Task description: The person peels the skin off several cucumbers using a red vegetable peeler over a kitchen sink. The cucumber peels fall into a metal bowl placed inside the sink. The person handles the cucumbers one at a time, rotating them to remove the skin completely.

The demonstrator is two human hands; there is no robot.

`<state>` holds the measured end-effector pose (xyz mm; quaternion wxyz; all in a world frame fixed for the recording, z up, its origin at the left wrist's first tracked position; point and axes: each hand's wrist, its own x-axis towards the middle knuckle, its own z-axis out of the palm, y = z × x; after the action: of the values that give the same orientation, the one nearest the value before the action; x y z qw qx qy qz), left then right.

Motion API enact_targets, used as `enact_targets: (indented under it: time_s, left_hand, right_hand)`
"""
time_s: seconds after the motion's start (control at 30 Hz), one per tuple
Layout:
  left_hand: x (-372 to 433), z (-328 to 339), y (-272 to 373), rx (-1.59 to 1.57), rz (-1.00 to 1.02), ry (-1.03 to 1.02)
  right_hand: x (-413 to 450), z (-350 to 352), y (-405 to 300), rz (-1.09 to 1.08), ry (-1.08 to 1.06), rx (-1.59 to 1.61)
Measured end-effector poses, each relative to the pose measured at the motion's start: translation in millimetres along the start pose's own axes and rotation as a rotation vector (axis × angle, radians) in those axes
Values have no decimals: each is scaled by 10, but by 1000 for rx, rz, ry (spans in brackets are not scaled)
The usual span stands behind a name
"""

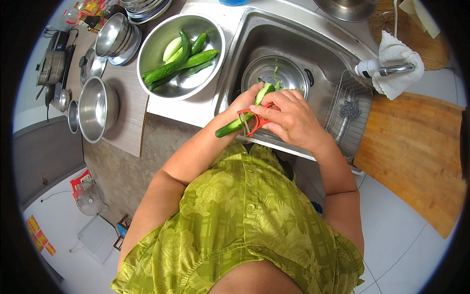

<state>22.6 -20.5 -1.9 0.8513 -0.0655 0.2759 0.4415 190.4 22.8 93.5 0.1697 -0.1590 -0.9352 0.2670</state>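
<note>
A partly peeled cucumber (230, 128) lies slanted over the front edge of the sink, its upper part showing pale flesh. My left hand (242, 101) grips it from the left, near its upper end. In my right hand (295, 117) is a red-framed vegetable peeler (260, 121), whose blade sits against the cucumber's lower part. Below my hands, green peelings (278, 81) lie in a steel basin (253, 70) inside the sink. To the left, a large steel bowl (180, 96) holds several green cucumbers (187, 47) and a pale peeled piece (172, 48).
The steel sink (235, 47) has a wire rack (336, 114) with a scouring pad (350, 109). A faucet (396, 70) draped with a white cloth (398, 51) stands right, by a wooden board (411, 150). Steel bowls (98, 109) and stacked dishes (126, 47) stand left.
</note>
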Motion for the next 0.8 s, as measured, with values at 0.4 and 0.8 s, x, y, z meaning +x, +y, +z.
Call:
enact_targets:
  time_s: [0.4, 0.8]
  left_hand:
    - [-98, 58, 35, 296, 83, 228]
    - [-79, 201, 0, 287, 79, 378]
  right_hand:
    - [9, -3, 204, 53, 14, -98]
    - [-70, -60, 226, 93, -10, -109]
